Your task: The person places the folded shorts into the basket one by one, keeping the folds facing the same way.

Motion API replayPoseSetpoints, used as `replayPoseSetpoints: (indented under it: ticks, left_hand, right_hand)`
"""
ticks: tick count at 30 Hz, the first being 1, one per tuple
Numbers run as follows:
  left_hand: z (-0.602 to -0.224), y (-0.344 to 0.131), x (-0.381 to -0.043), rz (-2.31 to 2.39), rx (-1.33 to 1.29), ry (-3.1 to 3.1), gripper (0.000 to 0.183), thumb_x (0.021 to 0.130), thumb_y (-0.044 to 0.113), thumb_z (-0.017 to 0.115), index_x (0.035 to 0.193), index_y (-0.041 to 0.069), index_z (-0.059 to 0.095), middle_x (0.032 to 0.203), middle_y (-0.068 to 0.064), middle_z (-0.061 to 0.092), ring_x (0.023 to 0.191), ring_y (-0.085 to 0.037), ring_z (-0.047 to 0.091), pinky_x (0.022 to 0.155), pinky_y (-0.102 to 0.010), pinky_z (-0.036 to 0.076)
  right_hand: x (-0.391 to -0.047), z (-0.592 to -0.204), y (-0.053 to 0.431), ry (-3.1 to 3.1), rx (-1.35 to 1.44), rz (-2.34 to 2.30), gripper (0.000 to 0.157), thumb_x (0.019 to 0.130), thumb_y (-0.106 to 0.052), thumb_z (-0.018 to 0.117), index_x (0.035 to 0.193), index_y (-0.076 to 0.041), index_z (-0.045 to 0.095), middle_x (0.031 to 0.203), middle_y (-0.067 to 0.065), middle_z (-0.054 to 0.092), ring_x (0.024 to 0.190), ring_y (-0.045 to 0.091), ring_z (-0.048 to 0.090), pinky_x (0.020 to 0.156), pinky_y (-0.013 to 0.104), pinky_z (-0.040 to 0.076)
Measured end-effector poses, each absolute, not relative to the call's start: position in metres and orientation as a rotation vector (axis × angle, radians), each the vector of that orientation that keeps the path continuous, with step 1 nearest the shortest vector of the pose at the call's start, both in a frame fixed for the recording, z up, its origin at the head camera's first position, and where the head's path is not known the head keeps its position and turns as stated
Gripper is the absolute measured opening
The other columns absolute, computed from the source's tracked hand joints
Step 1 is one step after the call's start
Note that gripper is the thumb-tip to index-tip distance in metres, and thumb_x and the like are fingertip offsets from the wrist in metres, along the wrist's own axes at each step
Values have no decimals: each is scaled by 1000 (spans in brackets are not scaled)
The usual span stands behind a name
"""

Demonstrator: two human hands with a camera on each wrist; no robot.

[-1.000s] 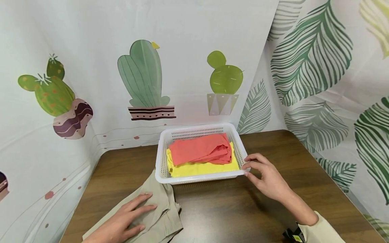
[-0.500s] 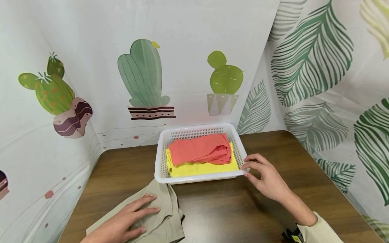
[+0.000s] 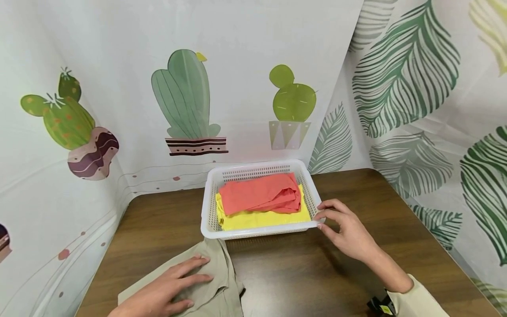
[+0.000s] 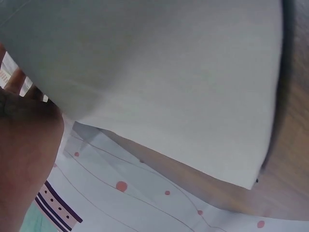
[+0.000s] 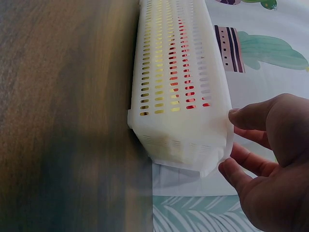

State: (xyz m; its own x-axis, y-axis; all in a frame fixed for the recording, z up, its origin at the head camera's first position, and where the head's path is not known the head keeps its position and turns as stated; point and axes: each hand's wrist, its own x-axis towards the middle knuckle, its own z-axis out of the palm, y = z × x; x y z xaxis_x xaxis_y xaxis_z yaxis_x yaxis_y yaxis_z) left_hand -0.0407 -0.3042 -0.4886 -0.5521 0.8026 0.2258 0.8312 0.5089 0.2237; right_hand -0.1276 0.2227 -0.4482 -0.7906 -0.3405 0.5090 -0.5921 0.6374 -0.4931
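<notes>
A folded khaki garment [image 3: 206, 290] lies on the table in front of the basket's left corner. My left hand [image 3: 166, 286] rests on it with the fingers spread. In the left wrist view the garment's pale panel [image 4: 183, 92] fills most of the frame, and only part of the hand [image 4: 29, 145] shows at the left. A white perforated basket [image 3: 261, 229] holds a folded red cloth [image 3: 257, 193] on top of a yellow one [image 3: 265, 220]. At its front right corner, my right hand [image 3: 350, 233] pinches the rim between thumb and fingers, clearer in the right wrist view [image 5: 285, 159].
The brown wooden table [image 3: 293, 273] carries the basket near its back edge. Behind it hangs a white curtain [image 3: 245, 79] printed with cacti and leaves. A small black device [image 3: 382, 306] sits by the right sleeve [image 3: 416, 299].
My left hand and the khaki garment have slid a little to the right and towards me, and the garment's far corner has drawn back from the basket. The right hand stays at the rim.
</notes>
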Motion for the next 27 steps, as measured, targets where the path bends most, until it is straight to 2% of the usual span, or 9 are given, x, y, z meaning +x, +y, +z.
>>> replayPoseSetpoints:
  ticks: [4, 7, 12, 15, 19, 21, 26, 27]
  left_hand:
    - [-487, -300, -40, -490, -1429, -2700, 72, 92, 32, 86, 156, 33, 51, 168, -8, 39, 152, -31, 41, 122, -20, 25]
    - [-488, -296, -41, -484, -1460, -2657, 73, 91, 31, 87, 155, 31, 52, 167, -9, 41, 150, -32, 43, 122, -22, 27]
    - [-490, -289, -42, -461, -1506, -2571, 74, 89, 31, 88, 154, 28, 53, 164, -12, 44, 147, -35, 46, 123, -25, 27]
    - [-490, -285, -42, -477, -1517, -2611, 73, 91, 31, 86, 156, 31, 51, 166, -9, 41, 150, -34, 43, 124, -24, 26]
    - [-490, -279, -42, -506, -1542, -2684, 72, 95, 29, 83, 158, 33, 48, 169, -7, 37, 153, -32, 39, 122, -33, 35]
    - [-497, -278, -45, -541, -1555, -2715, 69, 98, 32, 79, 159, 35, 46, 171, -4, 34, 156, -30, 35, 122, -33, 35]
    - [-498, -268, -48, -550, -1629, -2661, 67, 100, 32, 77, 160, 33, 46, 171, -7, 34, 155, -33, 36, 117, -42, 42]
    - [-490, -263, -46, -529, -1636, -2661, 69, 99, 29, 78, 160, 32, 46, 170, -8, 35, 154, -34, 37, 114, -47, 45]
  right_hand:
    - [-128, -448, 223, -2491, 741, 942, 29, 82, 6, 86, 101, -15, 79, 124, 4, 64, 112, 18, 60, 96, 9, 38]
    - [-128, -448, 223, -2490, 742, 945, 29, 82, 5, 86, 101, -16, 79, 125, 4, 64, 113, 18, 60, 97, 9, 38]
    - [-128, -449, 223, -2486, 743, 949, 30, 82, 6, 87, 101, -16, 79, 124, 4, 64, 112, 18, 60, 97, 8, 38]
    - [-127, -449, 222, -2482, 745, 950, 29, 82, 6, 86, 101, -15, 78, 124, 4, 64, 112, 17, 60, 96, 8, 38]
    - [-126, -448, 221, -2478, 751, 949, 29, 82, 6, 86, 101, -15, 78, 124, 4, 64, 112, 18, 60, 97, 9, 38]
    - [-125, -447, 221, -2476, 751, 949, 28, 82, 6, 86, 101, -14, 78, 124, 5, 64, 111, 18, 60, 97, 9, 38]
    - [-125, -448, 221, -2474, 747, 948, 28, 82, 6, 86, 101, -14, 78, 124, 5, 64, 111, 18, 60, 97, 9, 38]
    - [-125, -448, 221, -2474, 746, 947, 28, 83, 6, 86, 101, -14, 78, 124, 5, 64, 111, 18, 60, 97, 9, 38]
